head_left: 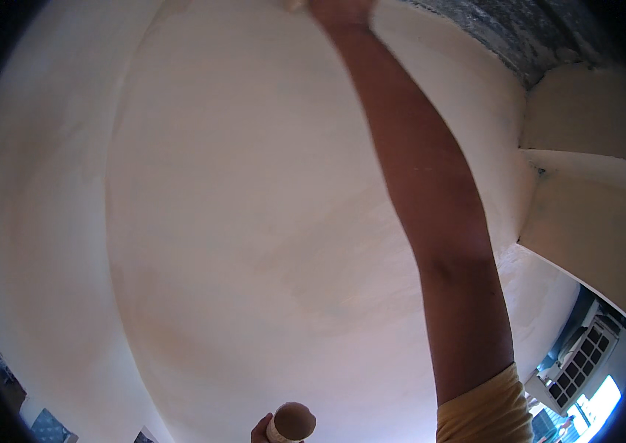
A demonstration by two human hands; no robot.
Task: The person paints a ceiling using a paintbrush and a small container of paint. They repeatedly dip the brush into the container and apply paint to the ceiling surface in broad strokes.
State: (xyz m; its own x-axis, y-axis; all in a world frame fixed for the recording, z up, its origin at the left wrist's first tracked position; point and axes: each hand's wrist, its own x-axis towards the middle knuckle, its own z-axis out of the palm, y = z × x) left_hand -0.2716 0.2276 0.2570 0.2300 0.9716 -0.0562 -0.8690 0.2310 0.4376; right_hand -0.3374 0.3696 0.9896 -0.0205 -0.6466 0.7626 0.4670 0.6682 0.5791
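Observation:
My right arm, in a yellow sleeve, stretches up across a pale plastered surface with patchy beige areas. My right hand is cut off at the top edge, closed on something small and tan against that surface; I cannot make out what it is. Low in the middle, my left hand grips a pale cup with a brownish inside, its opening facing me. The left hand is mostly out of frame, with a few fingers showing at the cup's side.
A rough dark grey band runs along the top right. Beige boxed ledges step out at the right. Below them are a white frame with dark square openings and a bright opening. Blue patterned material shows at the lower left.

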